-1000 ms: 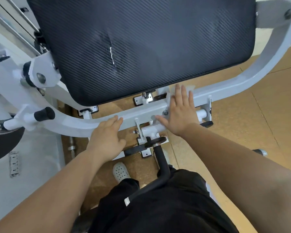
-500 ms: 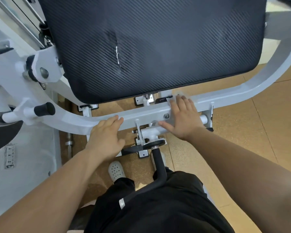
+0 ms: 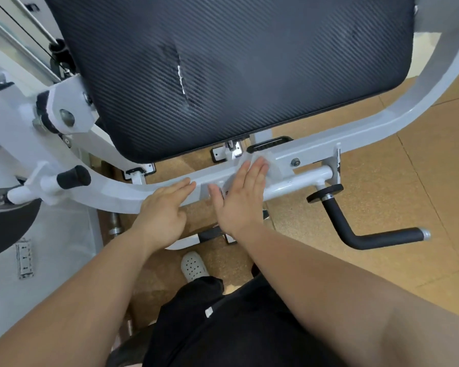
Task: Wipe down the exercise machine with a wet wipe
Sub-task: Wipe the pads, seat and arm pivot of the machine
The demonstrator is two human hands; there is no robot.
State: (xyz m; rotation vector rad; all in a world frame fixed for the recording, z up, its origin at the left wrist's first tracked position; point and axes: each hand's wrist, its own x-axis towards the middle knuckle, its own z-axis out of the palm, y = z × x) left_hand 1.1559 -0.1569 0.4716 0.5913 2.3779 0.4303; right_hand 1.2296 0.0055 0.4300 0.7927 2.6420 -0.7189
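The black pad [image 3: 236, 75] overhangs the curved white frame bar [image 3: 368, 128], whose long axis runs from lower left to upper right. The right hand [image 3: 239, 200] is laid flat on the bar with fingers straight, pressing the wet wipe [image 3: 274, 170], which shows just beyond the fingertips. The left hand [image 3: 162, 213] is rested on the bar just beside it, fingers extended, holding nothing. Bare bar extends rightward past the bolt [image 3: 295, 162]. Room above is limited by the pad edge.
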